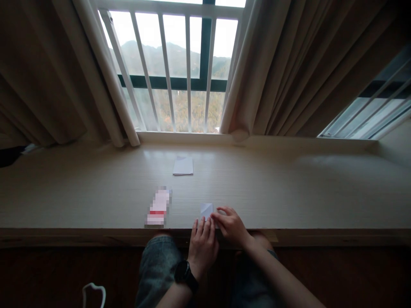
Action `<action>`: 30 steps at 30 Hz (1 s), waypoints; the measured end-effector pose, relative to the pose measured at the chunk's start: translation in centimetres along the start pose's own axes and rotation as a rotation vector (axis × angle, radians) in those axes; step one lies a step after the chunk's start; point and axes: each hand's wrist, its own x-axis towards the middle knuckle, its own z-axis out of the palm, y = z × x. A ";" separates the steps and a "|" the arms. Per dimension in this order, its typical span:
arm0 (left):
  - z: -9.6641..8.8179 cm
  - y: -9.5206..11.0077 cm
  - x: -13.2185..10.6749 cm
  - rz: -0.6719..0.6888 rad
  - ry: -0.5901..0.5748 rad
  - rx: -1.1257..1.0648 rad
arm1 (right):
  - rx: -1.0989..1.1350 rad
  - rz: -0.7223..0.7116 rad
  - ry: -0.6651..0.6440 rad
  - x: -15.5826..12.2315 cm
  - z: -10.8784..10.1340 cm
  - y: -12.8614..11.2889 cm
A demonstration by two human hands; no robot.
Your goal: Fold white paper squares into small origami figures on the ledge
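Note:
A small folded piece of white paper [206,209] lies near the front edge of the pale tabletop, with a diagonal crease or flap on it. My left hand [203,241] comes from below, its fingers stretched out and their tips resting on the paper's lower edge. From the right, my right hand [231,224] bends its fingers in at the paper's lower right corner, which it seems to pinch. The exact contact there is partly hidden by the fingers. Farther back lies a small stack of white square paper [183,166].
A blurred-out pink and white item with a red band [158,207] lies left of my hands at the table edge [96,228]. Beyond the tabletop stand a barred window [170,81] and brown curtains [272,68]. Something dark [11,156] sits at the far left.

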 end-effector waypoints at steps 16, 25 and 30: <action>-0.1 -0.1 -0.2 0.020 -0.016 0.012 | -0.144 -0.052 -0.076 1.5 0.0 1.0; -0.3 -0.5 -0.5 0.021 -0.045 0.035 | -0.129 -0.124 -0.086 0.3 0.2 1.7; -0.3 -0.3 -0.6 -0.020 -0.041 0.035 | -0.267 0.038 -0.122 2.5 -0.3 2.7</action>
